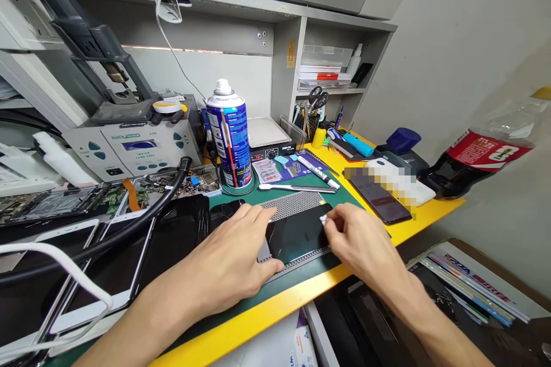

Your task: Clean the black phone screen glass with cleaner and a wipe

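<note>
A black, glossy phone screen (299,234) lies flat on a grey perforated mat (297,205) over the green work mat (269,295). At its left end, my left hand (235,249) grips it, thumb at the near edge and fingers at the far edge. Between the fingertips of my right hand (359,235) is a small white wad (323,219), touching the screen's right end. Whether the wad is tissue or cotton I cannot tell. A toothbrush-like white-headed tool (297,188) and a white marker (318,172) lie just behind.
A blue spray can (228,137) stands behind my left hand. Black phone panels and a black hose (172,186) crowd the left side. Right of my right hand lie a phone (379,198) and a tilted cola bottle (482,152). The yellow table edge (258,327) runs in front.
</note>
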Motion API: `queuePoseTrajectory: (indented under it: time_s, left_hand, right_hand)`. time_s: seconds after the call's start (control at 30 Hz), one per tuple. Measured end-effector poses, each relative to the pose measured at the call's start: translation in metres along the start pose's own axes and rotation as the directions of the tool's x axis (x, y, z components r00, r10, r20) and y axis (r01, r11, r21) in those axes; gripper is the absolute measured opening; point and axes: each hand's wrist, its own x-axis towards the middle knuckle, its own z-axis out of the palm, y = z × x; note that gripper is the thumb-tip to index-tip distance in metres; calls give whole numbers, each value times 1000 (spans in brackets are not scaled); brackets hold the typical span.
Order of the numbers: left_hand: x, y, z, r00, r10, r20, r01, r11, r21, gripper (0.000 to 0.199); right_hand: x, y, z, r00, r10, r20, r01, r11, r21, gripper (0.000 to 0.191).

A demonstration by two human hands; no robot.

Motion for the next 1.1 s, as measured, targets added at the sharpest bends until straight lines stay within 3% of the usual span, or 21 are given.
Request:
queuePoseTrajectory:
  time_s: [0.13, 0.23, 0.47, 0.57, 0.87, 0.97, 1.1]
  left_hand:
    - [2, 0, 3, 1000, 14, -20, -13, 1000, 25, 69]
    - [3, -1, 3, 999, 15, -29, -14, 1000, 24, 66]
    - [2, -4, 3, 1000, -3, -14, 3, 1000, 14, 72]
    - [3, -5, 5, 1000, -10, -12, 10, 1000, 12, 72]
    - [3, -4, 8, 999, 13, -48, -12, 1000, 20, 66]
    - [3, -5, 7, 998, 7, -55, -6, 1000, 3, 66]
    - [3, -4, 5, 999, -19, -30, 19, 1000, 6, 71]
  right_hand:
    - [-26, -40, 20, 989, -143, 26, 142, 989, 42, 13]
    - [-35, -48, 24, 980, -197, 28, 195, 978, 79, 12]
    - [-11, 19, -4, 999, 35, -29, -33, 997, 77, 19]
    - [-9, 26, -5, 998, 44, -36, -41, 996, 77, 18]
    - [-45, -46, 28, 976, -219, -14, 219, 965, 141, 13]
    - [-41, -35, 22, 987, -161, 7, 157, 972, 173, 14]
    - [-27, 7, 2, 1000, -7, -15, 9, 987, 158, 19]
